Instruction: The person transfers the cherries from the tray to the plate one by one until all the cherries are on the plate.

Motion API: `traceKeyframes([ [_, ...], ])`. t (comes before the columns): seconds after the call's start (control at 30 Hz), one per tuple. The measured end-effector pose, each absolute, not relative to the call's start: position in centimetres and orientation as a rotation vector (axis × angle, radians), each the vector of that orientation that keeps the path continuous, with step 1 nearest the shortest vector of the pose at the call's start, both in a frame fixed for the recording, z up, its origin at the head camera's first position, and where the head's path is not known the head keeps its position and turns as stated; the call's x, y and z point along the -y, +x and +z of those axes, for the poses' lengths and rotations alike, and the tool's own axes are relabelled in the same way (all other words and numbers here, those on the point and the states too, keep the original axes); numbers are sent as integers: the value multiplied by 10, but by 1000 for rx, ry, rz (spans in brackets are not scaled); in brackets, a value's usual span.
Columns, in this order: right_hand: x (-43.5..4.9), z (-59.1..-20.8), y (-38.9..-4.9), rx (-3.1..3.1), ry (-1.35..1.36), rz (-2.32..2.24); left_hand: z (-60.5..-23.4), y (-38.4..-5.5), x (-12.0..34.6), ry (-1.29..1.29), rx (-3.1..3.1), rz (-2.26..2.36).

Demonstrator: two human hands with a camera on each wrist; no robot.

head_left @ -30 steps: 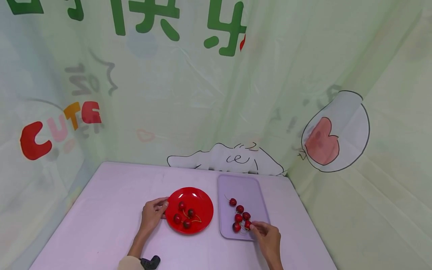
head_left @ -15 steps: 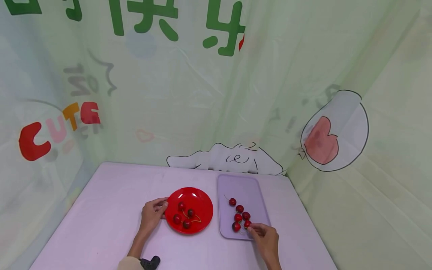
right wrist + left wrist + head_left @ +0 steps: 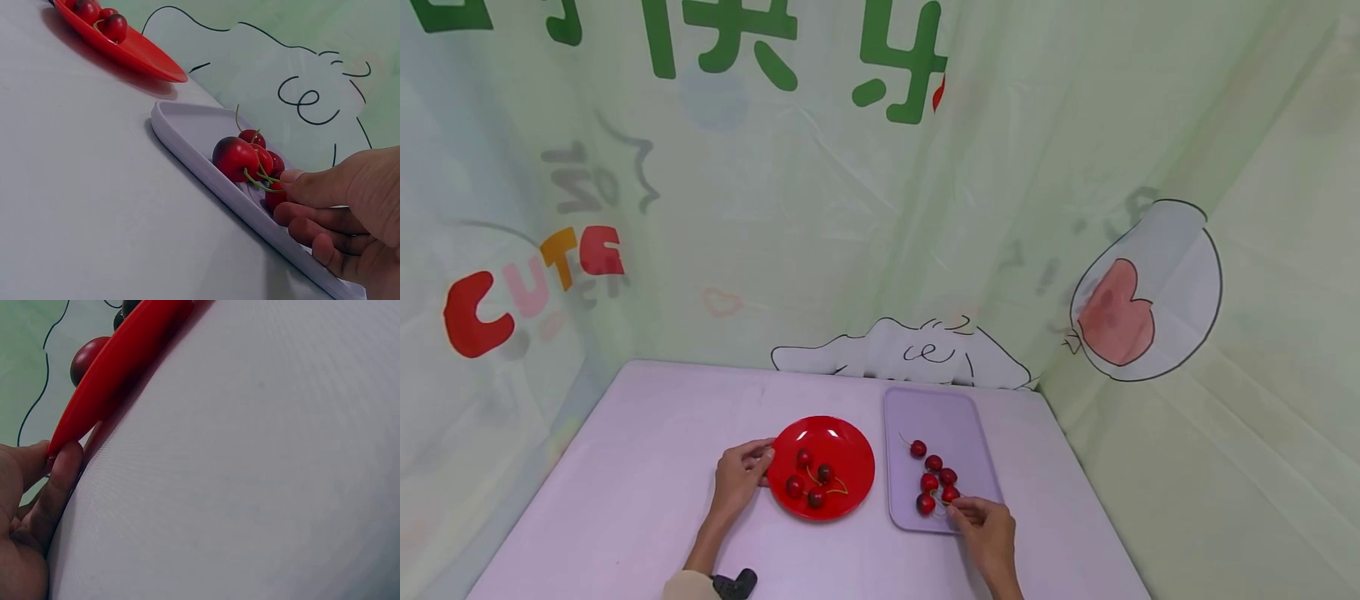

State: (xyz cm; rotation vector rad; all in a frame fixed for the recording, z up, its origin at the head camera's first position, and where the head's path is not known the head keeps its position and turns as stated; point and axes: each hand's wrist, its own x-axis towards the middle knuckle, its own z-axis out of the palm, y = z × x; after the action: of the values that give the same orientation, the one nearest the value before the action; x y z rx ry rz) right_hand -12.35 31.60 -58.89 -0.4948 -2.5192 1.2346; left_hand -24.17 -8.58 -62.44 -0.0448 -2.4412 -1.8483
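Observation:
My left hand (image 3: 738, 475) pinches the rim of a round red plate (image 3: 853, 446) between thumb and fingers. In the left wrist view, the plate (image 3: 119, 369) is tilted, its held edge just off the table. Several dark red cherries with green stems lie on it, among them one cherry (image 3: 795, 486) near the hand. My right hand (image 3: 991, 533) is at the near right corner of a lilac tray (image 3: 928, 412). Its thumb and forefinger pinch a cherry (image 3: 275, 197) by the stem; fingers partly cover that fruit. Several other cherries, such as a large cherry (image 3: 234, 159), lie in the tray beside it.
Plate and tray stand side by side on a pale lilac tabletop (image 3: 647, 450), a narrow gap between them. A printed curtain (image 3: 820, 208) hangs along the back and sides. At my left wrist is a black device (image 3: 735, 584).
My right hand has shifted slightly left over the tray corner, and the cherry at its fingertips has moved a little away from me. My left hand and the plate stay put.

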Motion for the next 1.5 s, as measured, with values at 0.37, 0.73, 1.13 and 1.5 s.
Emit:
traceKeyframes([
  [0.37, -306, -584, -125, 2508, -483, 1229, -625, -243, 87, -37, 2437, -1852],
  [0.73, -290, -567, -124, 2470, -496, 1237, -624, -243, 86, -47, 2420, -1840],
  [1.13, -283, -568, -131, 2386, -542, 1333, -622, -244, 87, -56, 2430, -1858],
  [1.5, -282, -572, -134, 2286, -599, 1563, -621, -243, 87, -42, 2437, -1857],
])
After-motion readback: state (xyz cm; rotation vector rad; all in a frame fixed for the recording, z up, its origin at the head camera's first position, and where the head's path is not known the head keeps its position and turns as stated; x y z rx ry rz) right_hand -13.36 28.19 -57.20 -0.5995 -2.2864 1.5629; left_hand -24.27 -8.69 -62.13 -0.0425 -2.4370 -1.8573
